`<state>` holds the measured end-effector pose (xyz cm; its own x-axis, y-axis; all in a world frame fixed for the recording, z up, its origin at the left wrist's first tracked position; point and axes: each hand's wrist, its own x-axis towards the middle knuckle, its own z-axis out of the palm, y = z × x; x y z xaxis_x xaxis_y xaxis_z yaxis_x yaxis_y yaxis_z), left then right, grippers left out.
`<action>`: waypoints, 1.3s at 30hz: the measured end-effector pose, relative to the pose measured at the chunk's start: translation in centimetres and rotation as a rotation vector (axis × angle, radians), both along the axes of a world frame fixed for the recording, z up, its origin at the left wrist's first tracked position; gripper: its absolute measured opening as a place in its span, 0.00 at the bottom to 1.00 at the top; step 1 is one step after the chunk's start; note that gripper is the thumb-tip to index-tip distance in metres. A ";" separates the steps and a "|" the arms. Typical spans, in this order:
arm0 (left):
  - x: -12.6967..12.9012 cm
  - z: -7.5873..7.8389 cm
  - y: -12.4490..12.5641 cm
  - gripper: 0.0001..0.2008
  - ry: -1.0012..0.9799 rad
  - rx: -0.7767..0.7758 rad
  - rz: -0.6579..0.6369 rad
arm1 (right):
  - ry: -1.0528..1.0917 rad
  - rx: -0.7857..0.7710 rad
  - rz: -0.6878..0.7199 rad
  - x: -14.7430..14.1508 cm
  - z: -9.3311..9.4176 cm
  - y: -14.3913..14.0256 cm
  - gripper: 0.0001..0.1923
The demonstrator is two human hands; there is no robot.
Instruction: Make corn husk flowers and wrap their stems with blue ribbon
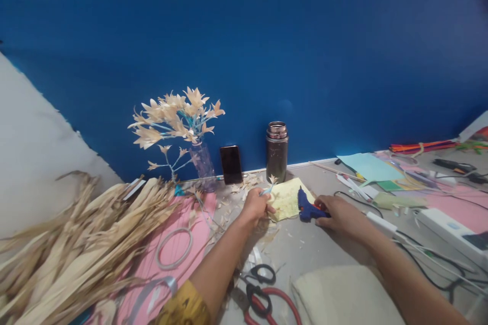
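In my left hand (257,205) is a small husk flower (272,180) on a pale blue stem, pinched between the fingers and pointing up. My right hand (337,213) grips the handle of a blue glue gun (305,205), whose nozzle points up and away from me. Under the gun's front and beside my left fingers lies a yellow sheet of paper (287,198) with glossy spots. To the left, a clear bottle (203,165) holds a bunch of pale husk flowers (177,114).
Dry corn husks (72,248) are heaped at the left on pink paper (171,243). A dark flask (277,154) and a phone (231,164) stand by the blue wall. Scissors (260,292) lie in front; a power strip (450,231) and cables are at right.
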<state>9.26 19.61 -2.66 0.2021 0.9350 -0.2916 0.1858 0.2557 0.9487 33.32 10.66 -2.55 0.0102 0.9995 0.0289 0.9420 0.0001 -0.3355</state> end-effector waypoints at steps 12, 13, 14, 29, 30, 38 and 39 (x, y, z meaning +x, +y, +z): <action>-0.4 -0.5 -0.1 0.09 0.045 -0.002 0.052 | -0.066 0.012 -0.014 1.1 0.4 0.0 0.19; -0.4 -0.5 -0.2 0.09 0.044 0.001 0.051 | -0.085 0.015 -0.019 1.1 0.3 0.0 0.19; -0.4 -0.6 -0.2 0.09 0.043 0.005 0.051 | -0.105 0.017 -0.030 1.3 0.3 0.0 0.19; 0.0 -0.5 -0.4 0.05 -0.075 0.274 0.198 | 0.725 0.181 0.029 -0.2 1.9 -0.7 0.18; 0.1 -0.5 -0.4 0.05 -0.083 0.290 0.201 | 0.730 0.165 0.084 -1.3 2.1 -1.0 0.18; 1.0 -0.6 -0.9 0.04 -0.204 0.207 0.179 | 0.510 0.166 0.183 -4.4 2.7 -1.7 0.21; 1.1 -0.5 -1.0 0.04 -0.225 0.182 0.175 | 0.497 0.169 0.181 -4.4 2.6 -1.7 0.21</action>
